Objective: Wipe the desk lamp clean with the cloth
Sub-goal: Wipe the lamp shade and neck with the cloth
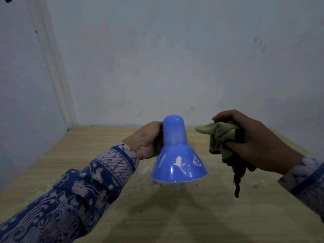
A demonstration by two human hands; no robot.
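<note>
The blue desk lamp (177, 155) shows its bell-shaped shade from above, with white smears on the lower flare. My left hand (147, 139) grips the narrow neck of the shade from the left side. The lamp's stem and base are hidden under the shade. My right hand (252, 142) is closed on a bunched olive-green and black cloth (222, 139), held a short way to the right of the lamp and apart from it. A dark strip of the cloth hangs down below my fist.
A light wooden desk (87, 155) lies below, with pale dusty marks around the lamp. A plain grey wall stands right behind the desk's far edge, and another wall closes the left side. A bit of something red peeks out under the shade.
</note>
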